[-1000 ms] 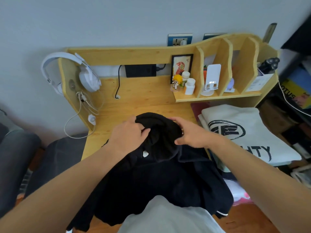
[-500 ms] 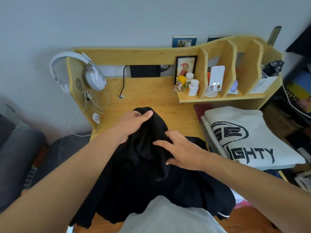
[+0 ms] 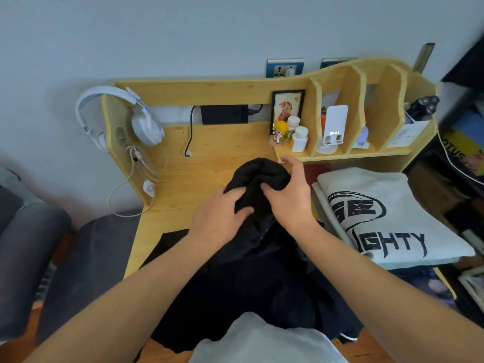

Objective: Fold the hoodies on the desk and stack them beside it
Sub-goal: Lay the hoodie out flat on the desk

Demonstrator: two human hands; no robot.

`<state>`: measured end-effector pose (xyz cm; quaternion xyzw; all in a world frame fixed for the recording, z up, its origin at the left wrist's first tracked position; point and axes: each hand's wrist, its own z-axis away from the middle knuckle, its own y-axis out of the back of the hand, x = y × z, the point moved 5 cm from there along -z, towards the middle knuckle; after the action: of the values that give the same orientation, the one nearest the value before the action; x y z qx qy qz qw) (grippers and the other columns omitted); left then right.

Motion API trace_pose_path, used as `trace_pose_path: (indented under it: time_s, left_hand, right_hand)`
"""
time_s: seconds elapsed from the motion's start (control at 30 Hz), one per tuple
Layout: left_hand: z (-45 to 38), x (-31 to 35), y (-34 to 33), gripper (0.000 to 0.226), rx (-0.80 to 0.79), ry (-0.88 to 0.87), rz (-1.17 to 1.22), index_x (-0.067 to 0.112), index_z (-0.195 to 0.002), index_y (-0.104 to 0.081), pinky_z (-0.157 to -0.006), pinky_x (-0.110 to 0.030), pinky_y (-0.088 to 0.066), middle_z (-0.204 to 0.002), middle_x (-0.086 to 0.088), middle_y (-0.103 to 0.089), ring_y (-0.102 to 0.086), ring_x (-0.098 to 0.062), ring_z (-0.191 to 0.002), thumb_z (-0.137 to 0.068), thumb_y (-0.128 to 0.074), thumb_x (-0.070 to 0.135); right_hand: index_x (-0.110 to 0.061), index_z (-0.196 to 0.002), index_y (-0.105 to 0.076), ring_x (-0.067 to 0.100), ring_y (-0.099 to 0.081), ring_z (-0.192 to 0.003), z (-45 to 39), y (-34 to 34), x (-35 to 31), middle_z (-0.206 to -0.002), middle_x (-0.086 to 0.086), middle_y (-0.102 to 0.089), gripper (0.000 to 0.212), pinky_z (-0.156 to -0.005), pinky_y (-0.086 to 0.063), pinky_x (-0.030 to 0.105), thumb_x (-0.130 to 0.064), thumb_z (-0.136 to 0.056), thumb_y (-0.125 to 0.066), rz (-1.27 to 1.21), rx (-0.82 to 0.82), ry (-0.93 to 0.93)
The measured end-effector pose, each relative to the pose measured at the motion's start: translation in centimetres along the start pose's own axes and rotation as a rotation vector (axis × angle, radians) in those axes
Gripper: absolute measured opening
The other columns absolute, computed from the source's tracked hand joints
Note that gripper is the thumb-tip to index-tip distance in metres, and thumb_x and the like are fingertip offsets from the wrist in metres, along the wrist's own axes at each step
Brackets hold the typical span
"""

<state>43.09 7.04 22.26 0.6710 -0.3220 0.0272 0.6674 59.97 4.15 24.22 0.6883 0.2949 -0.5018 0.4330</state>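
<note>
Hoodie, black, sprawled over the near half of the desk, its lower edge spilling off the front toward the person, and its hood bunched up into a mound further back at the middle of the desk top. Left hand is right on that bunched cloth, fingers curled into the black folds and gripping them from the left side. Right hand comes in from the other side, thumb tucked into the cloth and pinching it, while its outer fingers fan out over the top of the hood toward the shelf. Both hands sit close together, just beside each other, with a ridge of cloth between them. Over on the right, a grey folded hoodie with black lettering lies flat, just beside the black one. White headphones hang on the desk's left side panel, cables dangling below. On the shelf stand a small framed picture, a yellow-haired figurine and two white bottles, all near one another.
</note>
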Motion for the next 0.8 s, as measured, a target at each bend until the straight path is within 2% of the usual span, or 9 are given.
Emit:
trace_pose_path:
  time_s: [0.1, 0.17, 0.23, 0.33, 0.43, 0.5, 0.6, 0.7, 0.8]
  left_hand:
    - [-1.3, -0.7, 0.3, 0.021, 0.178, 0.069, -0.157, 0.032, -0.12, -0.064, -0.056, -0.033, -0.044, -0.088, 0.003, -0.069, -0.065, -0.024, -0.074, -0.102, -0.053, 0.034]
    - [-2.0, -0.9, 0.2, 0.012, 0.197, 0.158, -0.173, 0.026, -0.107, -0.061, -0.048, -0.033, -0.037, -0.076, 0.003, -0.064, -0.058, -0.024, -0.063, -0.098, -0.053, 0.023]
    - [-2.3, -1.0, 0.0, 0.005, 0.212, 0.194, -0.118, 0.024, -0.096, -0.058, -0.047, -0.034, -0.037, -0.072, 0.005, -0.061, -0.055, -0.021, -0.059, -0.096, -0.055, 0.02]
    - [-2.3, -1.0, -0.3, 0.005, 0.179, 0.23, 0.204, 0.026, -0.095, -0.061, -0.061, -0.029, -0.048, -0.086, 0.01, -0.068, -0.063, -0.011, -0.074, -0.095, -0.062, 0.021]
    - [-2.1, -0.6, 0.1, 0.019, 0.08, 0.272, 0.679, 0.027, -0.1, -0.069, -0.076, -0.02, -0.05, -0.101, 0.013, -0.07, -0.065, -0.002, -0.093, -0.094, -0.063, 0.01]
    - [-1.6, -0.1, 0.4, 0.029, -0.036, 0.294, 0.894, 0.028, -0.107, -0.072, -0.082, -0.024, -0.054, -0.107, 0.008, -0.072, -0.067, -0.007, -0.101, -0.094, -0.061, 0.004]
    - [-0.7, 0.4, 1.1, 0.035, -0.155, 0.292, 1.003, 0.027, -0.111, -0.073, -0.09, -0.035, -0.058, -0.109, 0.003, -0.074, -0.071, -0.014, -0.101, -0.092, -0.062, -0.001]
    - [0.4, 0.3, 2.0, 0.034, -0.25, 0.181, 0.816, 0.027, -0.097, -0.071, -0.086, -0.026, -0.049, -0.106, 0.01, -0.07, -0.065, -0.006, -0.099, -0.087, -0.067, -0.004]
    - [1.1, -0.2, 3.0, 0.029, -0.28, 0.116, 0.744, 0.026, -0.082, -0.066, -0.083, -0.022, -0.04, -0.089, 0.019, -0.066, -0.058, 0.005, -0.087, -0.086, -0.07, -0.002]
  right_hand:
    - [-0.026, -0.13, -0.057, -0.004, -0.061, -0.099, 1.1, -1.1, 0.5, -0.109, -0.016, -0.065, 0.056, -0.076, -0.046, 0.01, -0.006, -0.082, -0.078, -0.064, -0.088, -0.083]
    - [-0.023, -0.129, -0.061, -0.001, -0.063, -0.097, 2.5, -2.6, 1.0, -0.106, -0.013, -0.069, 0.053, -0.078, -0.049, 0.016, -0.002, -0.082, -0.074, -0.028, -0.167, -0.087]
    - [-0.024, -0.135, -0.055, 0.003, -0.061, -0.105, 3.7, -3.5, 1.4, -0.112, -0.016, -0.064, 0.06, -0.083, -0.049, 0.015, -0.004, -0.082, -0.074, 0.023, -0.222, -0.077]
    - [-0.026, -0.148, -0.037, 0.008, -0.038, -0.117, 4.3, -3.7, 1.9, -0.123, -0.015, -0.042, 0.085, -0.098, -0.037, 0.022, -0.028, -0.077, -0.083, 0.345, -0.244, 0.102]
    - [-0.025, -0.154, -0.025, 0.017, -0.034, -0.111, 4.4, -3.7, 2.3, -0.122, -0.002, -0.038, 0.102, -0.099, -0.036, 0.027, -0.046, -0.074, -0.084, 0.599, -0.177, 0.272]
    - [-0.024, -0.152, -0.026, 0.02, -0.041, -0.107, 4.1, -3.7, 2.3, -0.119, 0.002, -0.044, 0.094, -0.093, -0.044, 0.029, -0.039, -0.079, -0.084, 0.635, -0.108, 0.312]
    - [-0.019, -0.14, -0.033, 0.024, -0.056, -0.092, 3.6, -3.9, 1.1, -0.108, 0.006, -0.055, 0.075, -0.073, -0.051, 0.035, -0.014, -0.08, -0.077, 0.684, -0.013, 0.401]
    - [-0.018, -0.138, -0.035, 0.026, -0.057, -0.079, 1.4, -3.4, 0.9, -0.102, 0.007, -0.056, 0.072, -0.06, -0.04, 0.033, -0.004, -0.077, -0.071, 0.8, 0.024, 0.278]
    - [-0.013, -0.135, -0.039, 0.025, -0.046, -0.067, -0.2, -2.7, 1.5, -0.089, 0.009, -0.054, 0.079, -0.055, -0.035, 0.034, 0.001, -0.066, -0.075, 0.979, 0.06, 0.299]
